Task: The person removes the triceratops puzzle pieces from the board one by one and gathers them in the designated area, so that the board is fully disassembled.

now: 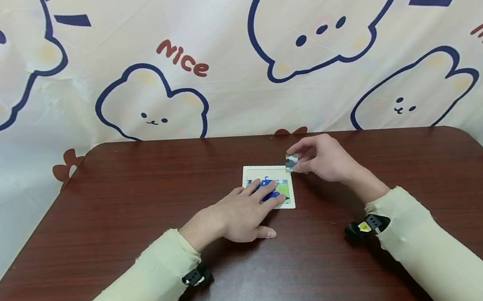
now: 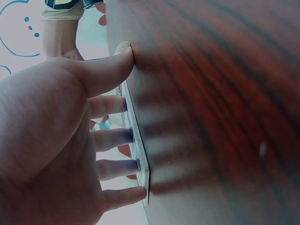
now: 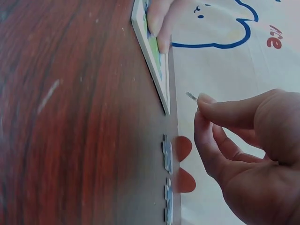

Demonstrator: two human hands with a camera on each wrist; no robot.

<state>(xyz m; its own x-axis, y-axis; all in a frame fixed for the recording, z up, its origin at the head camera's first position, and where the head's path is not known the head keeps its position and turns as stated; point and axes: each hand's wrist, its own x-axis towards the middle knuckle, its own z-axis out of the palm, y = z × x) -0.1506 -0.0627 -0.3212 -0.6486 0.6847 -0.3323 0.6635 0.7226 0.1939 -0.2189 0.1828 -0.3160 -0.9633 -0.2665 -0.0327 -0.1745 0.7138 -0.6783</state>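
A small white-framed jigsaw puzzle with a blue and green picture lies flat on the table. My left hand rests on it, fingers spread and fairly straight, fingertips touching the picture and frame; the thumb is off to the near side. Part of the picture is hidden under those fingers. Above the frame's far right corner, my right hand pinches a puzzle piece between thumb and fingers. In the right wrist view that piece shows edge-on, raised off the table.
Two loose puzzle pieces, one nearer the frame and one farther, lie on the table under the right hand. The dark wooden table ends at a printed cloth backdrop. Each sleeve has a black wrist camera.
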